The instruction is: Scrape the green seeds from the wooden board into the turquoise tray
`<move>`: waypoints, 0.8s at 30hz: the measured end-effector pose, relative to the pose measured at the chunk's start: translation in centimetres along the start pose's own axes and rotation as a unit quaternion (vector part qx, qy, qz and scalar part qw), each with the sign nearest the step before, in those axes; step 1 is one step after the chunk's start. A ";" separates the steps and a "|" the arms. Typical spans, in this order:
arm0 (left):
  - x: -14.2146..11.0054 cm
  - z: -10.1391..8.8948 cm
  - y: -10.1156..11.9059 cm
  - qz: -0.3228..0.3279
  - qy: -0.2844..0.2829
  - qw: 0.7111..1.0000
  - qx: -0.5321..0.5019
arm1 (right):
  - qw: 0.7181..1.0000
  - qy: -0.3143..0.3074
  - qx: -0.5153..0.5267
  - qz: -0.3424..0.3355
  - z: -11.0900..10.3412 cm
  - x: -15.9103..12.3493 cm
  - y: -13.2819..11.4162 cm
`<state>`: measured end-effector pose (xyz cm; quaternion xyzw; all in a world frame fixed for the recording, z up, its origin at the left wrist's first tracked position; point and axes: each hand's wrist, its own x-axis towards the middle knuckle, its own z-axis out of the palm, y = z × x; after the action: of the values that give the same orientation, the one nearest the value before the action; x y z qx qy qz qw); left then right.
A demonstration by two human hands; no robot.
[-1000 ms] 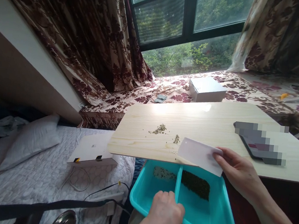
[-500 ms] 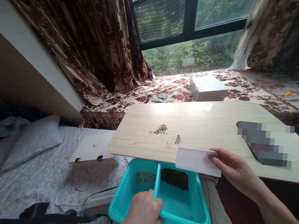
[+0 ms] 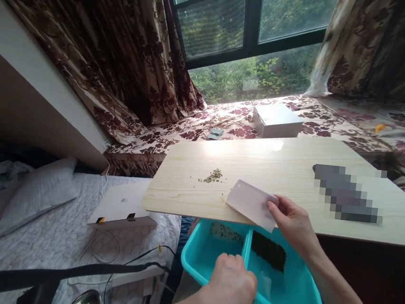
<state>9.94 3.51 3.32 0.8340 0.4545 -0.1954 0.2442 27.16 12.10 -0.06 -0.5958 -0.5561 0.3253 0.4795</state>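
Note:
My right hand (image 3: 291, 221) pinches a white plastic scraper card (image 3: 251, 204) that lies tilted on the near edge of a light wooden board (image 3: 275, 171). A small pile of green grains (image 3: 213, 175) sits on the board to the left of the card. Below the board's edge my left hand (image 3: 229, 288) grips the divider of a turquoise two-compartment tray (image 3: 195, 261). The tray's right compartment holds a dark green heap of grains (image 3: 269, 251); the left one holds a thin scatter.
A blurred dark object (image 3: 345, 193) lies on the board's right side. A white box (image 3: 275, 120) rests on the patterned sill behind. A flat white box (image 3: 122, 206), a pillow (image 3: 37, 191) and cables lie on the bed at left.
The scraper card has moved left and further onto the board, over the spot where the smaller grain pile lay. The tray has shifted back to the right under the board edge.

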 end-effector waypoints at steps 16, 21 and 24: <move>-3.1 4.3 -6.8 -0.117 0.014 0.992 -0.056 | 0.997 0.059 -0.058 -0.008 -3.4 2.9 0.4; -3.7 5.7 -8.3 -0.146 0.021 0.985 -0.085 | 0.998 0.034 -0.051 -0.028 -1.9 4.1 0.0; -3.9 5.9 -8.4 -0.151 0.013 0.984 -0.098 | 0.998 0.019 -0.054 -0.030 -1.7 4.2 0.0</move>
<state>0.17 1.43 -1.25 0.7300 0.5955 -0.1741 0.2865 29.43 15.86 1.09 -0.6096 -0.5817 0.2690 0.4665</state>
